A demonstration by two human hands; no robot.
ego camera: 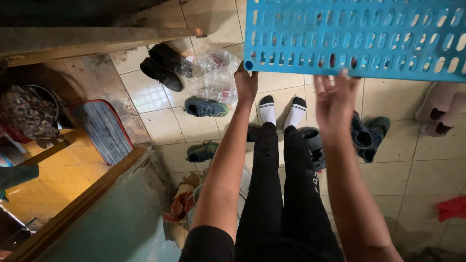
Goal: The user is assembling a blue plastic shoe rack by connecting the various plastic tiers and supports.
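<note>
Lighting, head view: your frame is evenly lit at right, where the pale floor tiles (388,174) shine softly — no hard glare. Upper left falls into deep shadow under the wooden beam (97,41). The blue slotted panel (354,36) reads saturated and sharp. Your forearms blur slightly near the bottom edge — wide-angle stretch bends the corners.

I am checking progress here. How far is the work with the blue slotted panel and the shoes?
Done: little shows; the shoes lie scattered on the tiled floor, like the dark sneaker and black shoes. In hand: the left hand grips the corner of the blue slotted panel, and the right hand touches its lower edge. Left: the panel is not yet set anywhere.
</note>
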